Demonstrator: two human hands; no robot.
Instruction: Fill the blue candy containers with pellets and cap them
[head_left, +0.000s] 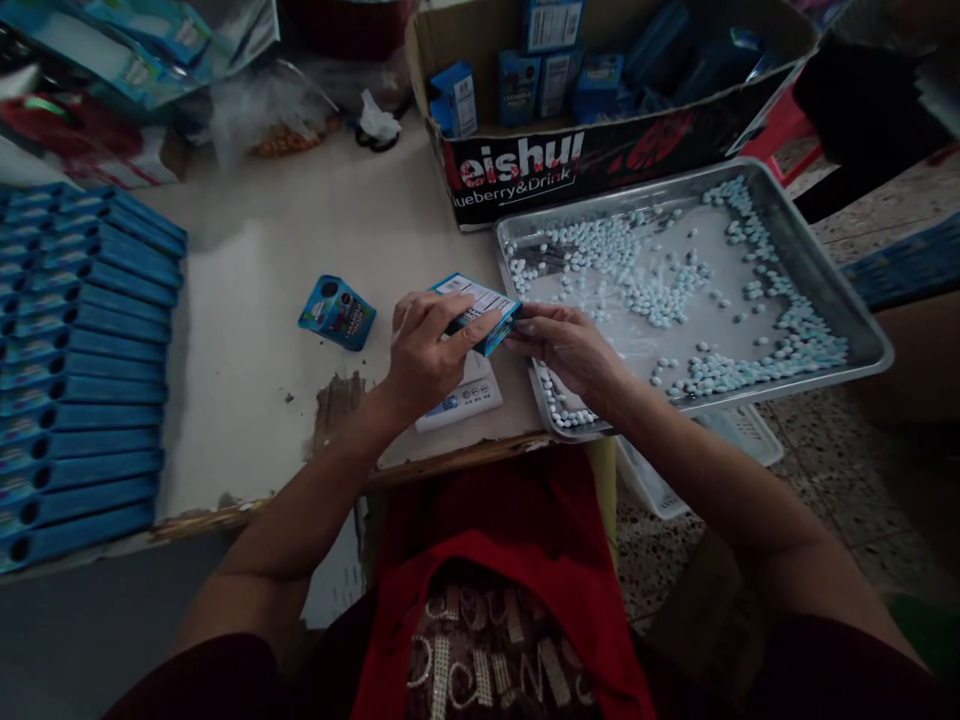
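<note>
My left hand (429, 350) is wrapped round a small blue carton (491, 302) with a white printed panel, held tilted above the table. The fingers of my right hand (574, 350) are pinched at the carton's right end, over the near left part of a metal tray (870, 350). Scattered over that tray are many small pale blue and white candies (660, 300). Partly hidden below my left hand lies a white digital scale (476, 398). Another blue carton (337, 312) rests on the table to the left of my hands.
Rows of blue cartons (90, 400) are stacked on the table's left side. At the back, a cardboard box (517, 180) holds several blue cartons. A clear plastic bag (262, 105) lies at the back left. Under the tray is a white plastic basket (664, 490).
</note>
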